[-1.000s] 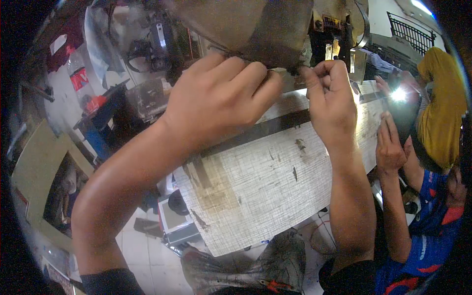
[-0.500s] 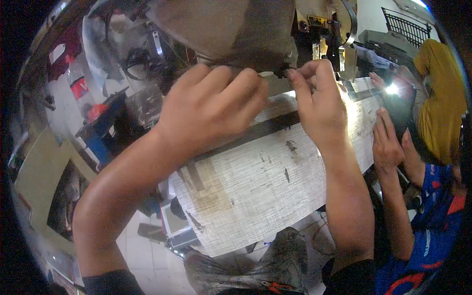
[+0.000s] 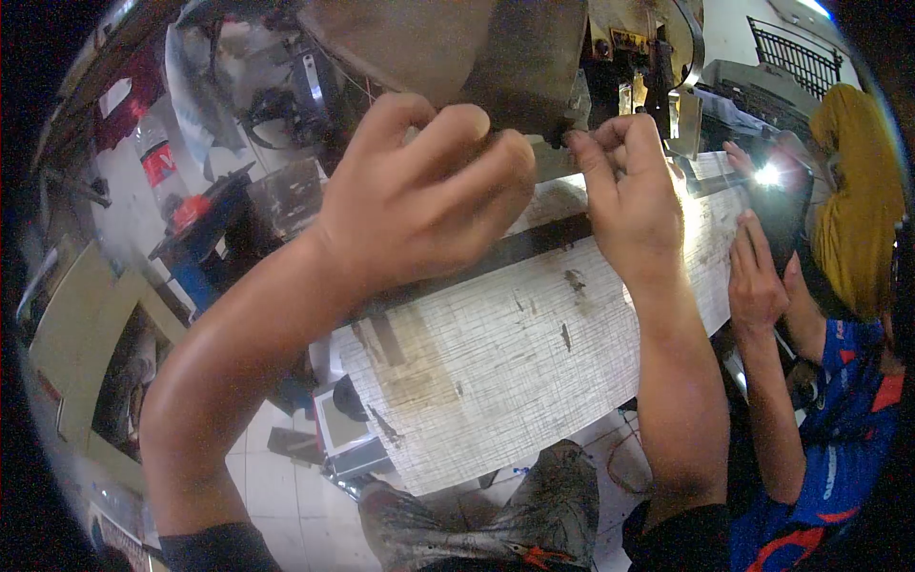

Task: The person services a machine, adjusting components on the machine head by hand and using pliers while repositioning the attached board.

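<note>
My left hand (image 3: 424,195) is raised over the far edge of a scratched, pale tabletop (image 3: 505,357), with its fingers curled. Its fingertips are hidden, so I cannot tell what they hold, if anything. My right hand (image 3: 634,195) pinches thumb and finger together by a small dark part (image 3: 560,140) at the lower edge of a big grey-brown machine body (image 3: 448,52). What lies between those fingertips is too small to make out. A dark strip (image 3: 543,238) runs across the tabletop below both hands.
At the right, another person in a blue shirt (image 3: 839,448) rests a hand (image 3: 760,276) at the tabletop's edge, near a bright lamp (image 3: 766,174). Someone in mustard clothing (image 3: 853,210) is behind. A bottle with a red label (image 3: 157,157) stands among clutter at left.
My left hand has risen slightly, and its fingers are bent a little more loosely. My right hand keeps its pinch by the machine's edge. The whole view has shifted slightly.
</note>
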Available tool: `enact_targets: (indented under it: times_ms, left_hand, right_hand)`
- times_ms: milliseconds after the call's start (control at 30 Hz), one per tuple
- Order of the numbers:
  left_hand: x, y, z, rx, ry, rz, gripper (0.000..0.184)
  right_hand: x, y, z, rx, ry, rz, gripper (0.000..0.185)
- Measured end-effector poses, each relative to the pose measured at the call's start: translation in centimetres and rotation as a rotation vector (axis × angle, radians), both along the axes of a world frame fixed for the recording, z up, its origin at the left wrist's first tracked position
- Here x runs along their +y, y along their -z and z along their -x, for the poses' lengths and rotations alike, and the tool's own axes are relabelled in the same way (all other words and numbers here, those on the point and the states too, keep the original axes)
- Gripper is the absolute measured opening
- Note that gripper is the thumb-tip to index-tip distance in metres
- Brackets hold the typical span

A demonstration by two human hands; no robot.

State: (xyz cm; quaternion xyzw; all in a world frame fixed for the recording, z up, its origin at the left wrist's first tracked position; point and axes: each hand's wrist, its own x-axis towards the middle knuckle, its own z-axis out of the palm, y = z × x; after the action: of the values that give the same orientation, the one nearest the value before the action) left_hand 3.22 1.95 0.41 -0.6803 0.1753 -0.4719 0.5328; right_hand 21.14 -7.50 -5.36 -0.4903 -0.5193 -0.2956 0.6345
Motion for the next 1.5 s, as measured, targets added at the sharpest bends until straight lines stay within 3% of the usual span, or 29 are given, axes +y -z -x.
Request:
enact_targets:
  times_ms: [167,233,367,433,533,700,900,1000,1133,1233,1500]
  left_hand:
    - [-0.1,-0.5,-0.4,-0.002,0.017,-0.092,0.036]
    - [0.2,-0.6,-0.5,-0.038,0.041,-0.155,0.024]
    - [0.0,-0.7,-0.2,-0.025,-0.004,-0.140,0.024]
    - [-1.4,0.0,0.5,0.046,-0.137,0.076,0.035]
    - [-2.6,0.3,1.3,0.074,-0.336,0.272,0.034]
    - [-3.7,0.8,2.1,0.021,-0.286,0.370,0.031]
    - [-3.7,0.9,3.8,0.053,-0.325,0.723,0.029]
    - [-4.1,0.8,3.2,0.072,-0.315,0.738,0.031]
    - [-3.0,1.3,1.6,0.073,-0.288,0.558,0.033]
    - [-3.0,1.4,0.4,0.019,-0.352,0.404,0.026]
    - [-2.7,2.0,-0.5,-0.085,-0.384,0.289,0.009]
  right_hand:
    - [-0.1,-0.1,-0.1,0.000,0.026,0.021,0.022]
    - [0.1,0.0,-0.3,0.007,0.006,0.000,0.022]
    - [0.2,0.1,-0.6,0.012,-0.009,0.010,0.022]
    - [-0.2,-0.2,-0.3,0.006,0.012,0.029,0.021]
    - [-0.2,-0.1,-0.4,-0.013,0.002,0.017,0.021]
    - [-0.4,-0.1,-0.4,-0.008,-0.012,0.045,0.021]
    - [-0.6,-0.3,-0.2,-0.038,0.033,0.032,0.020]
    - [-0.4,-0.2,-0.2,-0.018,-0.011,0.034,0.019]
    - [-0.7,-0.3,0.3,0.025,-0.016,0.073,0.020]
    - [-0.8,-0.4,0.4,-0.032,0.028,0.032,0.020]
    - [-0.4,-0.2,0.1,-0.013,0.025,0.070,0.020]
